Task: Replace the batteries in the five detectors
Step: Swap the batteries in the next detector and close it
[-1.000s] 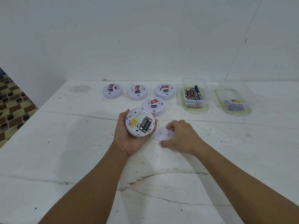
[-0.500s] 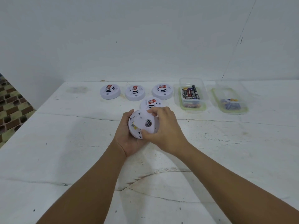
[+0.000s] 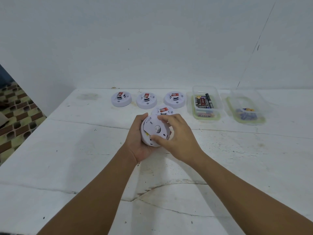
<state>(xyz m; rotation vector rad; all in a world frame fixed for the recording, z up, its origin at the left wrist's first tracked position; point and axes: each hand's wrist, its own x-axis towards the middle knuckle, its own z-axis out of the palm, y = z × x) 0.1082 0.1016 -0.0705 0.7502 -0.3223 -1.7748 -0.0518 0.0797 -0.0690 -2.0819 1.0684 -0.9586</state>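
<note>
Fingers (image 3: 163, 118) of the right hand (image 3: 179, 139) curl over a round white plastic back cover (image 3: 155, 128), with the thumb pressed at its lower edge, holding the cover against the underside of a round white plastic detector (image 3: 146, 138). A sliver of yellow label shows where the cover sits slightly off the detector body on the left. The left hand (image 3: 137, 138) cups the detector from below and from the left, fingers wrapped around its rim, keeping it tilted above the table.

Just behind the hands, a 2nd round white detector with a red label (image 3: 163, 110) lies on the cracked white painted table (image 3: 67, 150), partly hidden by the right fingers. Farther back, near the wall, 3 more round white detectors with red labels (image 3: 146, 100) stand in a row, each resting flat with its domed sensor facing up and well apart from its neighbours.

Right of that row sits a clear plastic box with a green rim (image 3: 205, 114), holding several dark cylindrical batteries (image 3: 204, 101) lying side by side. Farther right is a 2nd clear plastic box with a green rim (image 3: 245, 121), holding a small heap of blue and yellow batteries (image 3: 245, 113); their number cannot be told.

A plain white wall (image 3: 152, 39) rises behind the table, and a brown and green patterned tiled floor (image 3: 15, 112) shows at the left edge.
</note>
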